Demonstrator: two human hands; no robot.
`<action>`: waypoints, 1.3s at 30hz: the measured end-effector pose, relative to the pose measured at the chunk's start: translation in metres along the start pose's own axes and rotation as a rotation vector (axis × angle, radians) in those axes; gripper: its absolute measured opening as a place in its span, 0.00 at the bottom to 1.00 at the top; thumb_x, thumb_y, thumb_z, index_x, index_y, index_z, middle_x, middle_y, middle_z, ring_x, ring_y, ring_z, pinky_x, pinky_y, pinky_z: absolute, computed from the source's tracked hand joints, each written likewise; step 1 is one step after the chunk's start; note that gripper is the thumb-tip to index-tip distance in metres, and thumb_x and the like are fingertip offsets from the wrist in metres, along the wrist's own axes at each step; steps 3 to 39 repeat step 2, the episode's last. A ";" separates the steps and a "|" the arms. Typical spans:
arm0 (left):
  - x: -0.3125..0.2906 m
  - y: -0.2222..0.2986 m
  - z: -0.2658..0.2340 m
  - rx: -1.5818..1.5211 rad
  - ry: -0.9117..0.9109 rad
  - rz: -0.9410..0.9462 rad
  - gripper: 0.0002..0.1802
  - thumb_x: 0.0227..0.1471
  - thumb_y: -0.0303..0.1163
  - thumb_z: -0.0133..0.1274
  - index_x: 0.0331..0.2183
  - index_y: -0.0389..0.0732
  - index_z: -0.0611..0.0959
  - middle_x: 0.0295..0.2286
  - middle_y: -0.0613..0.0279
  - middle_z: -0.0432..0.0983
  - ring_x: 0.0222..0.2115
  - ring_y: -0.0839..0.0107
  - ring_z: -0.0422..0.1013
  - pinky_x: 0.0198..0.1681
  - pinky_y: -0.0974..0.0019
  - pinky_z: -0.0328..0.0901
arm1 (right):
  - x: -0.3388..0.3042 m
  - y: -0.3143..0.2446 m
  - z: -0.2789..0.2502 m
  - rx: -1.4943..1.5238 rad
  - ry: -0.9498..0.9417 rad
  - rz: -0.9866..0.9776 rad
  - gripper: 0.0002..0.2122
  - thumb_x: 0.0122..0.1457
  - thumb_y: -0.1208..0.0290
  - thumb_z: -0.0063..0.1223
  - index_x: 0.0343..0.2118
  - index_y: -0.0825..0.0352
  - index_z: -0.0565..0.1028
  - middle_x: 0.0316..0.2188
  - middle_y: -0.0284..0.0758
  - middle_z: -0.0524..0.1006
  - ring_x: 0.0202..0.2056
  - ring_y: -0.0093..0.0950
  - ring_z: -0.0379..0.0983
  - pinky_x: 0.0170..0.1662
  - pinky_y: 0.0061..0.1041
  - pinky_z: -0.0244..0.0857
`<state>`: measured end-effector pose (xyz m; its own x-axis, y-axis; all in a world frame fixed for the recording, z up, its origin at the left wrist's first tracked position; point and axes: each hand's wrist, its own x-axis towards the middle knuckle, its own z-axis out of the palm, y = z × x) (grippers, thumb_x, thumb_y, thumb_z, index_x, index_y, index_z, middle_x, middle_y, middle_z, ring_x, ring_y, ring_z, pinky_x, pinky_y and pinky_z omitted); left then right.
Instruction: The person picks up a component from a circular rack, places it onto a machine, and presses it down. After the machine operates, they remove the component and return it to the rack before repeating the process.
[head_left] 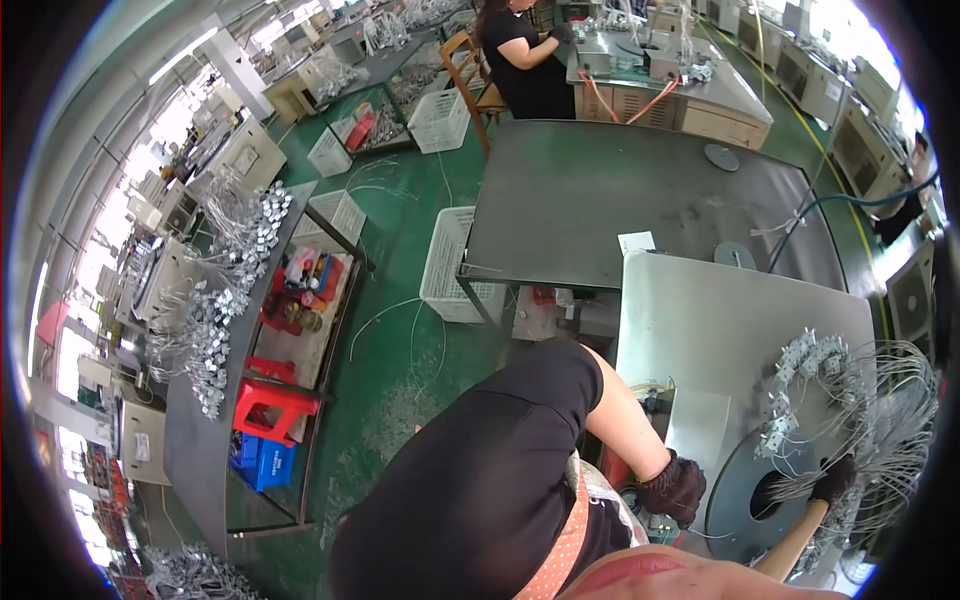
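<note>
My left hand, in a dark glove, is bent down with its fingers closed at a small machine on the bench's near side. What those fingers hold is hidden. A thin wire runs from beside them toward a grey round disc with a hole in its middle. Past the disc, my right hand, also gloved, is closed around a bundle of thin wires, whose ends fan out over the hole. Many more pale wires with small metal parts lie in a ring beside and beyond this hand.
A bare metal sheet covers the bench ahead. Beyond stands a dark table with round discs. White crates stand on the green floor. At left, a table bears piled wired parts above a red stool. Another person sits farther off.
</note>
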<state>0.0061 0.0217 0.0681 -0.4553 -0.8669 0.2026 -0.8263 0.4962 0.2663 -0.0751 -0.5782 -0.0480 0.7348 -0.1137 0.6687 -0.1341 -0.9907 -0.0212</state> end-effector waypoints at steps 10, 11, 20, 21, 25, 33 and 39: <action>0.013 -0.002 0.009 0.008 0.024 0.057 0.14 0.45 0.40 0.56 0.31 0.40 0.82 0.27 0.58 0.79 0.34 0.54 0.76 0.40 0.51 0.71 | 0.012 0.032 -0.011 -0.178 -0.203 0.033 0.24 0.47 0.76 0.64 0.51 0.68 0.76 0.46 0.46 0.79 0.47 0.42 0.74 0.51 0.40 0.68; 0.013 -0.002 0.009 0.008 0.024 0.057 0.14 0.45 0.40 0.56 0.31 0.40 0.82 0.27 0.58 0.79 0.34 0.54 0.76 0.40 0.51 0.71 | 0.012 0.032 -0.011 -0.178 -0.203 0.033 0.24 0.47 0.76 0.64 0.51 0.68 0.76 0.46 0.46 0.79 0.47 0.42 0.74 0.51 0.40 0.68; 0.013 -0.002 0.009 0.008 0.024 0.057 0.14 0.45 0.40 0.56 0.31 0.40 0.82 0.27 0.58 0.79 0.34 0.54 0.76 0.40 0.51 0.71 | 0.012 0.032 -0.011 -0.178 -0.203 0.033 0.24 0.47 0.76 0.64 0.51 0.68 0.76 0.46 0.46 0.79 0.47 0.42 0.74 0.51 0.40 0.68; 0.013 -0.002 0.009 0.008 0.024 0.057 0.14 0.45 0.40 0.56 0.31 0.40 0.82 0.27 0.58 0.79 0.34 0.54 0.76 0.40 0.51 0.71 | 0.012 0.032 -0.011 -0.178 -0.203 0.033 0.24 0.47 0.76 0.64 0.51 0.68 0.76 0.46 0.46 0.79 0.47 0.42 0.74 0.51 0.40 0.68; 0.013 -0.002 0.009 0.008 0.024 0.057 0.14 0.45 0.40 0.56 0.31 0.40 0.82 0.27 0.58 0.79 0.34 0.54 0.76 0.40 0.51 0.71 | 0.012 0.032 -0.011 -0.178 -0.203 0.033 0.24 0.47 0.76 0.64 0.51 0.68 0.76 0.46 0.46 0.79 0.47 0.42 0.74 0.51 0.40 0.68; 0.013 -0.002 0.009 0.008 0.024 0.057 0.14 0.45 0.40 0.56 0.31 0.40 0.82 0.27 0.58 0.79 0.34 0.54 0.76 0.40 0.51 0.71 | 0.012 0.032 -0.011 -0.178 -0.203 0.033 0.24 0.47 0.76 0.64 0.51 0.68 0.76 0.46 0.46 0.79 0.47 0.42 0.74 0.51 0.40 0.68; 0.013 -0.002 0.009 0.008 0.024 0.057 0.14 0.45 0.40 0.56 0.31 0.40 0.82 0.27 0.58 0.79 0.34 0.54 0.76 0.40 0.51 0.71 | 0.012 0.032 -0.011 -0.178 -0.203 0.033 0.24 0.47 0.76 0.64 0.51 0.68 0.76 0.46 0.46 0.79 0.47 0.42 0.74 0.51 0.40 0.68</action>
